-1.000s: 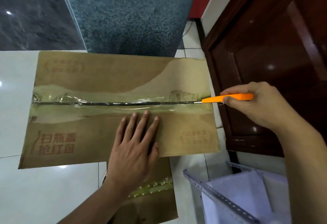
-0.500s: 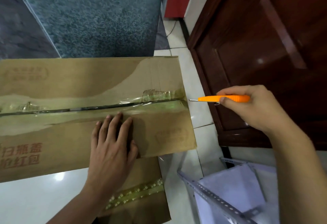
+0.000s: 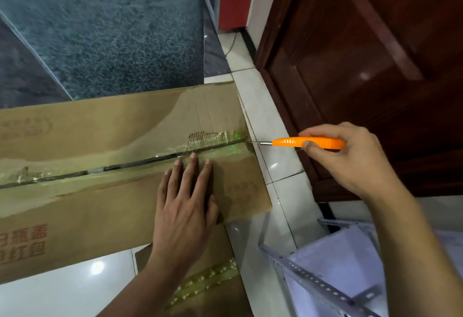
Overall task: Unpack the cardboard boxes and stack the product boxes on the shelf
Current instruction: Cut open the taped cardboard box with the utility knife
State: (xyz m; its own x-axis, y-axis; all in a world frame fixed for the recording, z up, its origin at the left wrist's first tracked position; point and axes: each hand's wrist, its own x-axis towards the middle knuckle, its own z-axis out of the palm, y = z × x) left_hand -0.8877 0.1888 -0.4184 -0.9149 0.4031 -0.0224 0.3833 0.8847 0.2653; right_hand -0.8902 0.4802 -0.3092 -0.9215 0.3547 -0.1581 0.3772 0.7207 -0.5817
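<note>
A large brown cardboard box (image 3: 105, 126) lies flat across the left half, its taped centre seam (image 3: 130, 163) slit along its length. My left hand (image 3: 185, 204) presses flat on the near flap, fingers straight, just below the seam. My right hand (image 3: 350, 158) grips an orange-handled cutter (image 3: 308, 142), whose thin metal tip sits at the right end of the seam, at the box's edge. A second taped cardboard box (image 3: 208, 279) lies partly under my left forearm.
A dark red wooden door (image 3: 363, 53) stands close on the right. A grey perforated metal shelf frame (image 3: 318, 284) with a white board sits at the bottom right. A frosted glass panel (image 3: 112, 28) rises behind the box. White floor tiles (image 3: 265, 106) run between box and door.
The cutter's tip has come back to the right end of the seam after sitting clear of the box. The view has shifted right, and my left hand has stayed on the flap.
</note>
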